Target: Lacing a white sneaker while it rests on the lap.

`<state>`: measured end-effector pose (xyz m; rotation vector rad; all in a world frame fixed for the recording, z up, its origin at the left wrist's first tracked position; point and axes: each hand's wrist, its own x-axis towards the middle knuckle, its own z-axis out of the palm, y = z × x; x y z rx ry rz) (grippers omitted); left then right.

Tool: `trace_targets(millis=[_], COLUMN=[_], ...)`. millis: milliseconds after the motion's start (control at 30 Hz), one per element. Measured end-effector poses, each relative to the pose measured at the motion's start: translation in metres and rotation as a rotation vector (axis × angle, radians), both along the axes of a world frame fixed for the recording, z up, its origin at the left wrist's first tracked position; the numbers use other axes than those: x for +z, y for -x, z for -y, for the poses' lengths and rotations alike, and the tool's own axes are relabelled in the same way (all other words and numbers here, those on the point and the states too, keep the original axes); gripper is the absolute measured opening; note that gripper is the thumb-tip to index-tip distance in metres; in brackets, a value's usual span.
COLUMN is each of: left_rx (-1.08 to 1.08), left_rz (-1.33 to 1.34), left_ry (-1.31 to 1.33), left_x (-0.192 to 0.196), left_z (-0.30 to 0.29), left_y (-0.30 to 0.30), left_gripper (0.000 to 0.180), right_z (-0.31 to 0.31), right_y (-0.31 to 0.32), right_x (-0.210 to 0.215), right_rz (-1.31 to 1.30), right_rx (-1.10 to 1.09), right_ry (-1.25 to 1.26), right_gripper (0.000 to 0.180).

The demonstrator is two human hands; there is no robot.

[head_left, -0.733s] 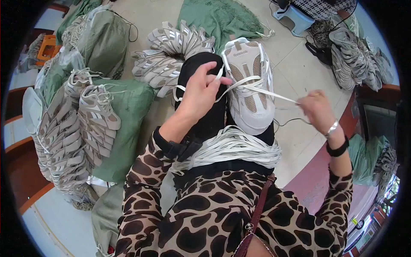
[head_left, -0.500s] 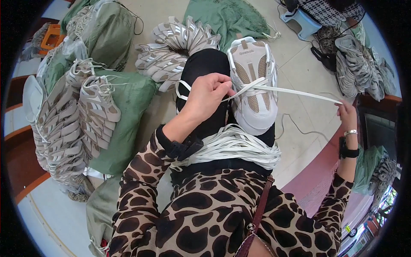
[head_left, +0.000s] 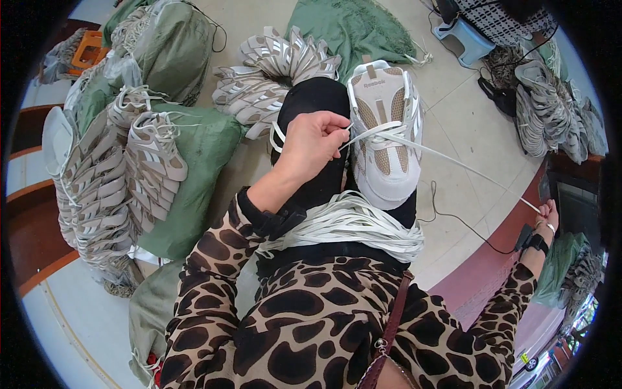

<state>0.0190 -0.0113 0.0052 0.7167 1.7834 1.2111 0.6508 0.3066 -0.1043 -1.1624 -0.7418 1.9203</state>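
My left hand (head_left: 311,146) is pinching, thumb and fingertips together, a flat white lace (head_left: 382,130) just beside the left edge of the shoe upper. My right hand (head_left: 548,214) is closing its fingers on another length of the lace, well out to the right and nearer my body, and that length is running taut on a slant down from the shoe.

The beige-and-white shoe upper with tan mesh panels (head_left: 391,176) is lying along my right leg, with its long axis pointing away from me, its rounded toe toward my lap and its heel end out past the knee. It is sitting immediately to the right of my left hand, so that hand is much the nearer one; from my right hand it is lying up and to the left. The lace is crossing over its middle, between the two hands.

A thick bundle of loose white laces (head_left: 350,227) is resting across my lap, just below the toe. Beyond the knee of my left black-trousered leg (head_left: 314,97), a curved fan of beige-and-white uppers (head_left: 291,58) is lying near a dark green cloth sack (head_left: 353,32). Farther left, a long overlapping stack of uppers (head_left: 97,194) is leaning beside a plump green woven sack (head_left: 214,142).
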Motion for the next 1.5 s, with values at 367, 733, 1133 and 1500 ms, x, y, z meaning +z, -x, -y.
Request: trace_targets(millis=[367, 733, 1133, 1500], left_rx=[-0.019, 0.039, -0.087, -0.404], left_rz=[-0.105, -0.164, -0.778, -1.011], left_ry=[-0.012, -0.076, -0.126, -0.246], left_x=[-0.009, -0.016, -0.017, 0.009], left_z=[-0.011, -0.01, -0.026, -0.023], left_y=[-0.012, -0.022, -0.028, -0.003], left_gripper=[0.011, 0.01, 0.008, 0.034], right_z=[0.036, 0.112, 0.134, 0.144], right_y=[0.242, 0.387, 0.412, 0.418], right_x=[0.093, 0.108, 0.113, 0.097], right_rz=[0.353, 0.327, 0.209, 0.411], right_rx=[0.209, 0.67, 0.636, 0.646], right_ry=[-0.578, -0.725, -0.492, -0.896], right_gripper=[0.032, 0.011, 0.009, 0.013])
